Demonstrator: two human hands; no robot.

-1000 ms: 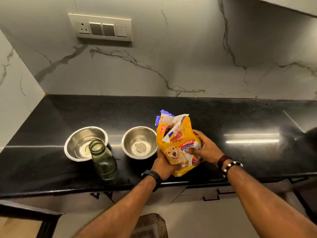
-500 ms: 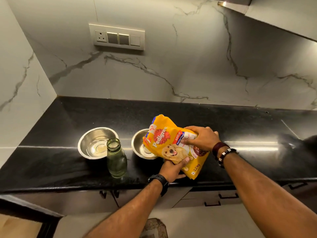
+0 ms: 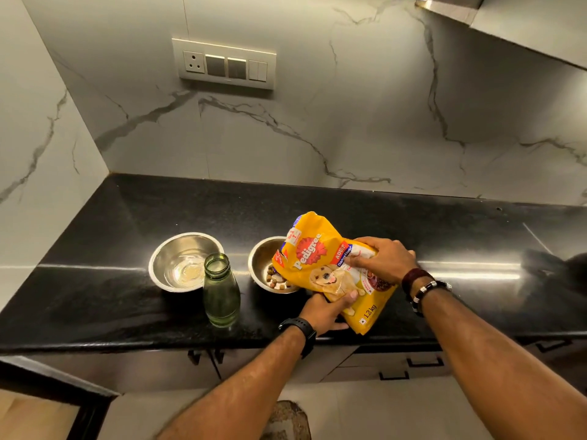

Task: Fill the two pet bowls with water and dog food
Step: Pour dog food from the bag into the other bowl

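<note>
On the black granite counter (image 3: 95, 300), from the left: a steel bowl (image 3: 185, 262) w/ clear water in the bottom, and just beside it at the front-right an uncapped green glass bottle (image 3: 221, 292), upright, only a little liquid left. Next along sat the second steel bowl (image 3: 263, 265), w/ a scatter of kibble (image 3: 275, 280) on its floor, well short of full. Tipped over that bowl's right rim was the yellow dog-food bag (image 3: 320, 258), mouth pointing down-left into the bowl.

Both hands had the bag. The person's left hand (image 3: 327, 312), watch on the wrist, was closed around the lower edge from beneath, thumb pressed on the printed front. The right hand (image 3: 382, 260), beaded bands at the wrist, was spread over the bag's upper side, fingers curled into the film.

Judging by the creases, the bag is soft and crinkly, not stiff, and the "1.2 kg" print suggests modest weight, so it would prob. sag and shift as the contents slid. The film looked glossy, likely slick. Best hold appeared to be what was shown: one hand under the bottom seam to lift, the other up near the mouth to steer the flow. Water step looked done; food pour looked underway.

Backdrop: marble-look wall w/ a switch panel (image 3: 224, 63).
</note>
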